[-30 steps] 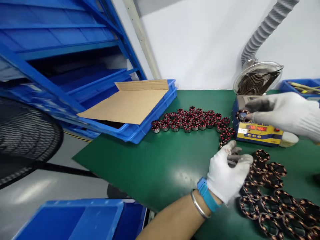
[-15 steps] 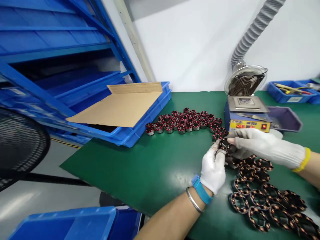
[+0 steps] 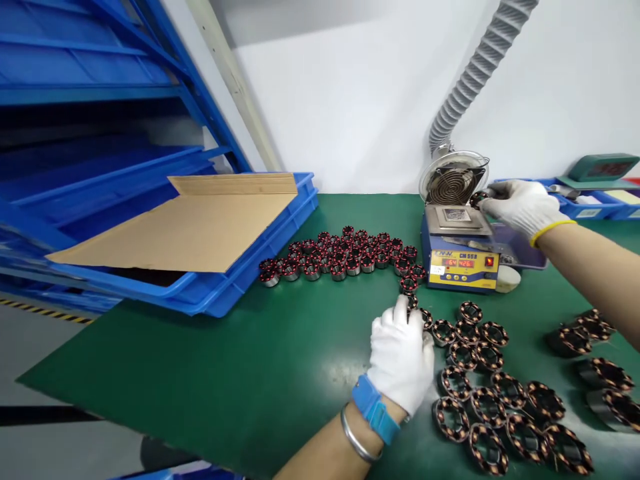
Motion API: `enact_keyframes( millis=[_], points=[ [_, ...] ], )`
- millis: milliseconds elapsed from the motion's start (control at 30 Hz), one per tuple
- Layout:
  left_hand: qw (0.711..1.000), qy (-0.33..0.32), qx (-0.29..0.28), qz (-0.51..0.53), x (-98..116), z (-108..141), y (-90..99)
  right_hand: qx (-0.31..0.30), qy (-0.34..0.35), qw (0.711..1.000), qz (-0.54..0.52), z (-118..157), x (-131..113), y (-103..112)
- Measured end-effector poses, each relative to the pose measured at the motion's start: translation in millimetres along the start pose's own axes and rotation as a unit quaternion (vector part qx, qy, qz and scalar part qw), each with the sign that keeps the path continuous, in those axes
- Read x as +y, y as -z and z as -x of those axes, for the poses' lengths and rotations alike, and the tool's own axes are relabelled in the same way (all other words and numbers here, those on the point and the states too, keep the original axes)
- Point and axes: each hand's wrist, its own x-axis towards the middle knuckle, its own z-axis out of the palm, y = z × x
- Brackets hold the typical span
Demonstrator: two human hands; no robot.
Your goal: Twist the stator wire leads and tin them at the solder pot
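Observation:
In a white glove with a yellow cuff, my right hand [image 3: 523, 205] pinches a ring-shaped motor stator [image 3: 479, 199] beside the raised round mesh guard of a solder pot [image 3: 457, 223]. My left hand [image 3: 400, 357], gloved in white, reaches palm-down over the green table, fingers extended and slightly apart. Its fingertips partly cover a small stator [image 3: 411, 301] at the end of a row. To its right stand several stators with copper windings [image 3: 474, 403]. A group of red-wound stators [image 3: 350, 252] is farther back.
A blue crate [image 3: 235, 287] topped with a cardboard sheet [image 3: 200, 223] stands on the left of the table. A grey duct hose [image 3: 475, 73] comes down behind the pot. Blue bins [image 3: 595, 205] and a purple tray [image 3: 520, 250] are at the right rear. More stators [image 3: 607, 373] lie at right.
My hands have parted. The right one has moved up and back to the solder pot's side with a stator; the left has moved off it to the row's end. The view has shifted right.

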Motion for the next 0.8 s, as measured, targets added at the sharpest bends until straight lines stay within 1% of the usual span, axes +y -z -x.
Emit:
enact_keyframes(
  millis=[100,200,267,400,600,800],
  points=[
    [0.999,0.002,-0.037,-0.036,0.5,-0.9,2.5,-0.004,-0.005,1.0,0.017,-11.4,0.9,-9.5],
    [0.996,0.008,-0.072,-0.043,2.8,-1.9,5.6,-0.011,0.003,1.0,0.027,-14.4,1.7,-19.1],
    [0.996,0.012,-0.083,-0.041,3.7,-2.3,6.8,-0.021,0.012,0.999,0.032,-14.8,2.7,-23.3],
    [0.997,0.009,-0.075,-0.033,3.2,-2.3,5.5,-0.037,0.029,0.998,0.044,-14.1,4.4,-26.8],
    [0.996,0.01,-0.078,-0.033,4.8,-1.1,5.1,-0.032,0.03,0.998,0.053,-12.2,5.1,-27.7],
    [0.996,0.018,-0.084,-0.035,5.6,-2.4,6.6,-0.024,0.023,0.998,0.044,-17.3,5.8,-28.4]
  ],
)
